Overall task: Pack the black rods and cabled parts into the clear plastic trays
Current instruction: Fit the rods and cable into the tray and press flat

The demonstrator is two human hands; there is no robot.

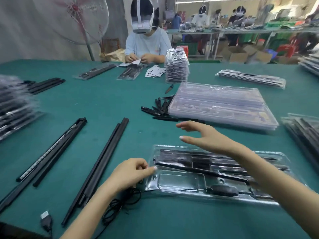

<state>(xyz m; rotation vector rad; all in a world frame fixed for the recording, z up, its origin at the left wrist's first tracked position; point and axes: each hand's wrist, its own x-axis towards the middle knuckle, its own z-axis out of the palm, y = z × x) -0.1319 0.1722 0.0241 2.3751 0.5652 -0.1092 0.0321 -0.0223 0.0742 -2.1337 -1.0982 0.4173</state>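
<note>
A clear plastic tray (179,180) lies in front of me with black rods (203,161) and a cabled part (222,189) in its recesses. My left hand (131,173) has its fingers curled and its thumb pressed on the tray's left rim. My right hand (203,135) hovers open above the table, fingers stretched toward a pile of short black pieces (160,109). Long black rods (101,168) and another rod set (53,149) lie on the green table to the left. A coiled black cable (120,204) with a USB plug (45,219) lies under my left forearm.
A stack of empty clear trays (222,107) stands to the right of the small pieces. Filled trays are piled at the left edge (15,107), the right edge (303,133) and far back (176,68). A person (146,44) works across the table.
</note>
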